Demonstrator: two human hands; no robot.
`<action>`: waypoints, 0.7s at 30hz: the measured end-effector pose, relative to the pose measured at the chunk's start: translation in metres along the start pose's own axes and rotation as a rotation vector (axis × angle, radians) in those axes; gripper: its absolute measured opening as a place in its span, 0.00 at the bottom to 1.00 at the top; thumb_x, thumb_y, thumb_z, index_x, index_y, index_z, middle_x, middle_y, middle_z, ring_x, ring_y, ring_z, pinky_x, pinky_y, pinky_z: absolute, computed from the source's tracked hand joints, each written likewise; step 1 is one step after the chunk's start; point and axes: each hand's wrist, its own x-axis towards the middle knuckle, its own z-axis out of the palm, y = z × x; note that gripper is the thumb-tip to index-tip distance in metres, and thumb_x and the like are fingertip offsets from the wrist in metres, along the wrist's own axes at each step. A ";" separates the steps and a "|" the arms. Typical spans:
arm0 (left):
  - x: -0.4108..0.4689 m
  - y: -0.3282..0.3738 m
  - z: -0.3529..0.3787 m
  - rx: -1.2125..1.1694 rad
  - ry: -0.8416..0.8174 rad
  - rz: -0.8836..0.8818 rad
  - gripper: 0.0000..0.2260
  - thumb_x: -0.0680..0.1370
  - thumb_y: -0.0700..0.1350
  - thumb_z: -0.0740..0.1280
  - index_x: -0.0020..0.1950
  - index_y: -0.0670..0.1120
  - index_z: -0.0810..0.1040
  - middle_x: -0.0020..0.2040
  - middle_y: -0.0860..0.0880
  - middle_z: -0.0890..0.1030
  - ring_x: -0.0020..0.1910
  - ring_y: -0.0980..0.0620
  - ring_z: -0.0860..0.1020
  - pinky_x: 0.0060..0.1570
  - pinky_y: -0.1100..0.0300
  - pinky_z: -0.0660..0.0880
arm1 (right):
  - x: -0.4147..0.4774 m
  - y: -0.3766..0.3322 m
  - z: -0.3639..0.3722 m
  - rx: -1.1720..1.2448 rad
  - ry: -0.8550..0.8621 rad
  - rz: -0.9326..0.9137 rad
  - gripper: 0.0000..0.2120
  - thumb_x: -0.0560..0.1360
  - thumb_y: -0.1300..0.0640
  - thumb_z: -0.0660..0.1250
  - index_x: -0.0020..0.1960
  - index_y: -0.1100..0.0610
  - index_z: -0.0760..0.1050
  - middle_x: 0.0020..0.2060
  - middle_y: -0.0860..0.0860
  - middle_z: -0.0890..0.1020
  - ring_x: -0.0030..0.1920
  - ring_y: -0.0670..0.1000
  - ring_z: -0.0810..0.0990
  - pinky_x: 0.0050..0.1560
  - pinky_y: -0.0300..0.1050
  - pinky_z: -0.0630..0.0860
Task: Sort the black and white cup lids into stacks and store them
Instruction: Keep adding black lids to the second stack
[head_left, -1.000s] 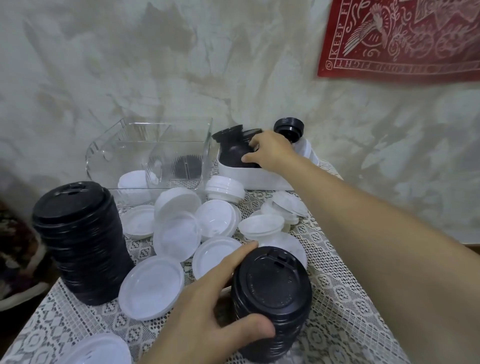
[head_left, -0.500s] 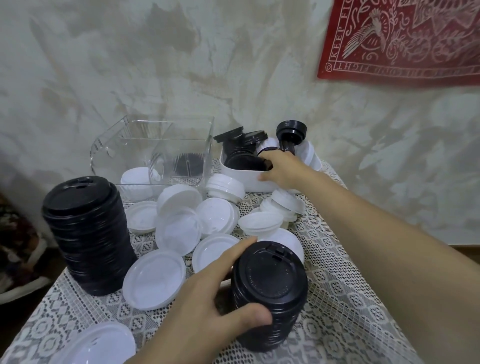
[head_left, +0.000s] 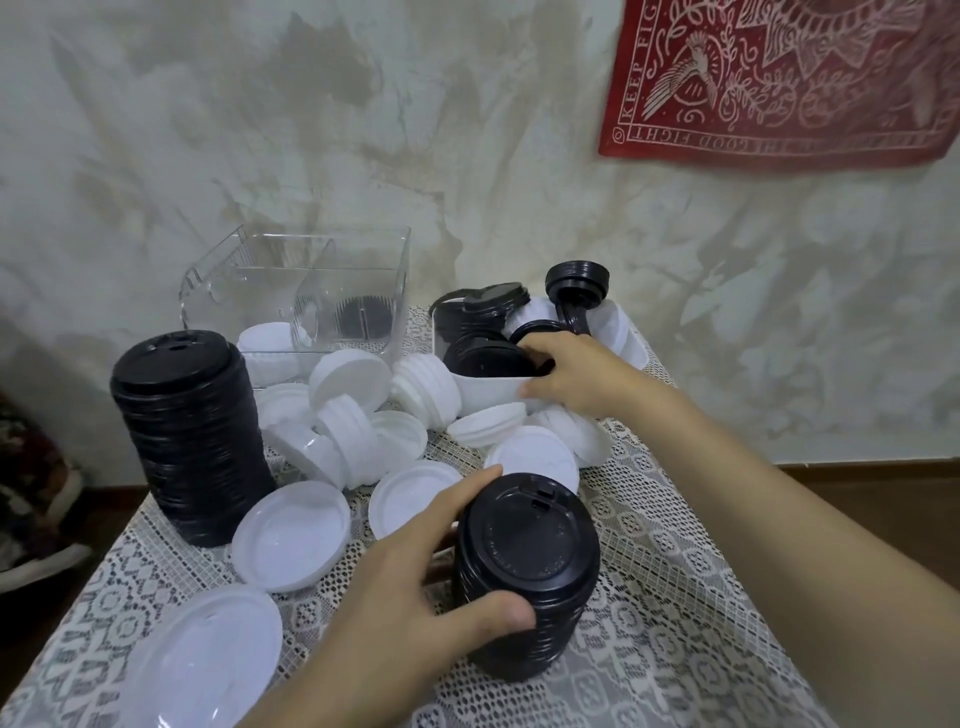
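Note:
My left hand (head_left: 410, 587) grips a short stack of black lids (head_left: 524, 561) standing at the front middle of the lace-covered table. A taller stack of black lids (head_left: 187, 436) stands at the left. Loose white lids (head_left: 291, 535) lie scattered between the two stacks and further back. At the back, a white bin (head_left: 483, 391) holds jumbled black lids (head_left: 483, 358) and some white ones. My right hand (head_left: 576, 374) is at the bin's front wall, fingers curled over the rim onto the black lids and thumb on the outside.
A clear plastic container (head_left: 311, 270) stands at the back left against the wall, with a white lid (head_left: 265, 338) in front of it. The table's left edge (head_left: 104, 551) drops to a dark floor. A red cloth (head_left: 779, 83) hangs on the wall.
My right hand drew back from deep inside the bin to its front rim. My left hand stayed on the short black stack. The view shifted slightly.

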 end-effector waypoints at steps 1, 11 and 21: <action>-0.002 0.001 0.000 -0.002 0.002 -0.005 0.38 0.61 0.65 0.76 0.71 0.74 0.69 0.66 0.65 0.79 0.65 0.63 0.78 0.64 0.58 0.75 | -0.006 0.000 0.001 0.002 0.003 0.002 0.12 0.74 0.53 0.76 0.55 0.44 0.78 0.49 0.46 0.84 0.53 0.51 0.81 0.58 0.53 0.78; -0.002 0.003 -0.001 -0.003 0.018 -0.015 0.39 0.62 0.67 0.76 0.72 0.72 0.69 0.67 0.65 0.79 0.66 0.62 0.78 0.63 0.54 0.76 | -0.024 -0.001 -0.006 0.129 -0.034 -0.036 0.14 0.72 0.35 0.71 0.42 0.45 0.79 0.34 0.45 0.77 0.37 0.47 0.73 0.45 0.48 0.72; -0.001 0.008 -0.008 0.080 -0.017 -0.070 0.41 0.58 0.70 0.76 0.71 0.76 0.66 0.68 0.68 0.77 0.67 0.65 0.76 0.64 0.58 0.75 | 0.051 -0.044 -0.050 -0.057 0.308 -0.065 0.13 0.80 0.43 0.67 0.48 0.51 0.83 0.37 0.44 0.82 0.44 0.50 0.79 0.44 0.45 0.68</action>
